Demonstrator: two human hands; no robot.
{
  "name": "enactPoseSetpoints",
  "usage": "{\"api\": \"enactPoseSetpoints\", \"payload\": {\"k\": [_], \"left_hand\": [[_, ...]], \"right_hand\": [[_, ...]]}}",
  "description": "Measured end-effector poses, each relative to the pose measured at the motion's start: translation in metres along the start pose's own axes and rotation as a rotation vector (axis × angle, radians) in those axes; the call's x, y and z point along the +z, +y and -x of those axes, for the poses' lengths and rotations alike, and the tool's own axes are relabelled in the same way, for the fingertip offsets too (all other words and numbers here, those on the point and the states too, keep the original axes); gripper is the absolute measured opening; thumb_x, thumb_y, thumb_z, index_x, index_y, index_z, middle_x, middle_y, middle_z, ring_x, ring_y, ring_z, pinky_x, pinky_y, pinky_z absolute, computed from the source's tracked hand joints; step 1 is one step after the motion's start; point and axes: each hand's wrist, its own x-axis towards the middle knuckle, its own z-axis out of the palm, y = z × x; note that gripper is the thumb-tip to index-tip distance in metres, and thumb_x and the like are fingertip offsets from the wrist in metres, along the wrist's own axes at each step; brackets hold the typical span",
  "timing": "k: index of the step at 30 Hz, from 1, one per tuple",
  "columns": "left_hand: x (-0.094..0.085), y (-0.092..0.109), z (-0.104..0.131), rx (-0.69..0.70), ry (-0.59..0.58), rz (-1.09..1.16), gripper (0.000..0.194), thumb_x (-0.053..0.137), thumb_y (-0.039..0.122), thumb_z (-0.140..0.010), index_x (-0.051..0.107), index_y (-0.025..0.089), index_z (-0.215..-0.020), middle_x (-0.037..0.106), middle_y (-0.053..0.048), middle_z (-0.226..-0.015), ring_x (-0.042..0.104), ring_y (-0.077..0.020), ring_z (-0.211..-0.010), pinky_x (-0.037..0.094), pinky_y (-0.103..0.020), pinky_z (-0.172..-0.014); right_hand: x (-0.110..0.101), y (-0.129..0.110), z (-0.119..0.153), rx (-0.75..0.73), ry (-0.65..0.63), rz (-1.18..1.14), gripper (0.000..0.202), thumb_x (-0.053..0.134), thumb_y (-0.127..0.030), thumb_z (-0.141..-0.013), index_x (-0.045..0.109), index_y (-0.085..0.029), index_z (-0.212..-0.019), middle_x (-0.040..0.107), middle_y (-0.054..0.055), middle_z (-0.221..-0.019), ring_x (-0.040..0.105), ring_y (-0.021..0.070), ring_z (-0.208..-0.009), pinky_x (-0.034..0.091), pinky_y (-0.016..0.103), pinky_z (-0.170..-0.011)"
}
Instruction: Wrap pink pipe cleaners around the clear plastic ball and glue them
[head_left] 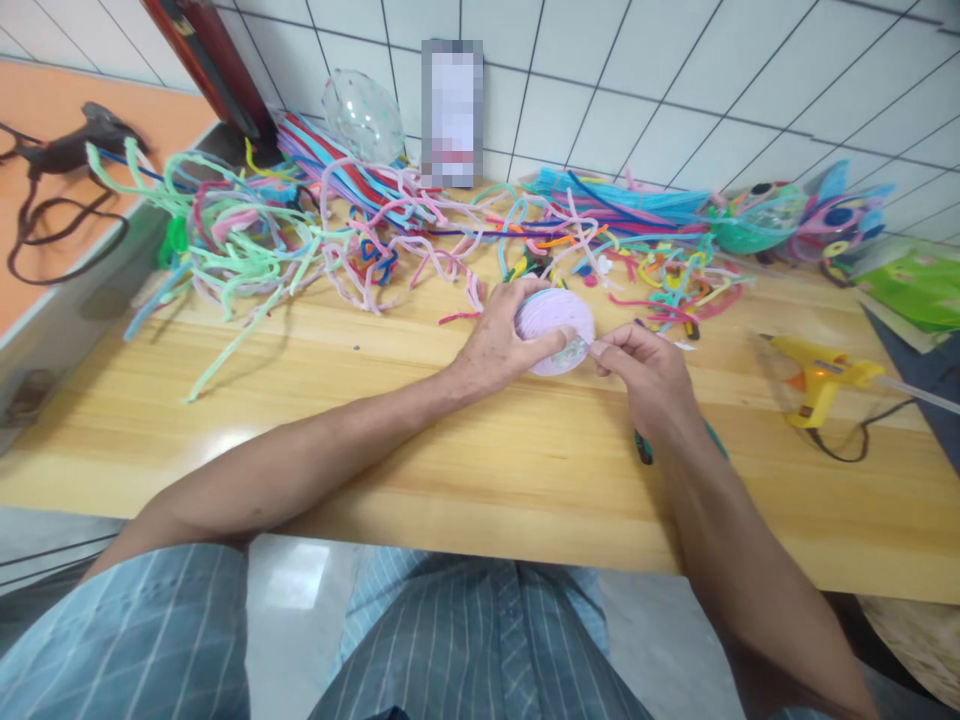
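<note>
Counter (465, 480): pale wood, bare strip along the front edge. Stems (240, 250), fuzzy, multicoloured, heaped along the back edge from the left corner to well right of centre. Bundle of blue ones (637, 205) in the back right part.

Right hand (660, 375): grip closed in a fingertip pinch on what looks like a thin strand (587, 344), right at the ball's right rim. Left hand (495, 345): grip wrapped round the ball's left side, thumb across its front, clenched on it.

Glue gun (817, 375): yellow, towards the right edge, nozzle pointing left, cord on the wood. Phone (454, 110): upright at the back edge, screen blurred.

Containers: clear globe (364, 115) with coloured spots sits on the stems at the back edge, left of the phone. Nothing made out inside. Green globe (757, 215) near the back right corner, contents can't be told.

Ball (551, 305): lilac-wrapped, just right of counter centre, nearer the back edge than the front. Roundish, no clear long axis. Clear patch at its lower right, facing the right fingertips. Left hand is nearest, in contact.

Dark-handled tool (643, 447) under the right wrist, mostly hidden.
</note>
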Motion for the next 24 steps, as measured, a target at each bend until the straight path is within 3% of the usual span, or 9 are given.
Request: {"api": "enactPoseSetpoints", "payload": {"k": [11, 19, 24], "left_hand": [[0.0014, 0.0004, -0.0024, -0.035, -0.040, 0.090, 0.064, 0.082, 0.055, -0.081, 0.053, 0.024, -0.128, 0.065, -0.013, -0.139, 0.062, -0.0304, -0.133, 0.052, -0.048, -0.115], [-0.0047, 0.0074, -0.0037, 0.005, -0.120, 0.030, 0.066, 0.077, 0.051, -0.083, 0.054, 0.022, -0.138, 0.061, -0.015, -0.147, 0.056, -0.0315, -0.145, 0.043, -0.049, -0.126], [-0.0032, 0.0043, -0.0045, 0.010, -0.093, 0.013, 0.063, 0.079, 0.049, -0.080, 0.056, 0.024, -0.134, 0.064, -0.012, -0.142, 0.057, -0.0310, -0.142, 0.044, -0.051, -0.125]], "right_hand": [[0.0028, -0.0005, 0.0010, -0.012, 0.002, 0.012, 0.021, 0.078, -0.040, -0.073, 0.066, -0.025, -0.063, 0.061, -0.004, -0.058, 0.051, 0.0134, -0.060, 0.041, 0.029, -0.060], [0.0027, 0.0017, 0.0002, -0.014, -0.008, 0.015, 0.024, 0.078, -0.042, -0.074, 0.065, -0.025, -0.063, 0.060, -0.004, -0.058, 0.051, 0.0133, -0.060, 0.041, 0.030, -0.061], [0.0013, 0.0012, -0.0002, -0.009, -0.041, 0.035, 0.028, 0.079, -0.046, -0.074, 0.063, -0.025, -0.064, 0.058, -0.003, -0.059, 0.051, 0.0139, -0.061, 0.041, 0.030, -0.061]]}}
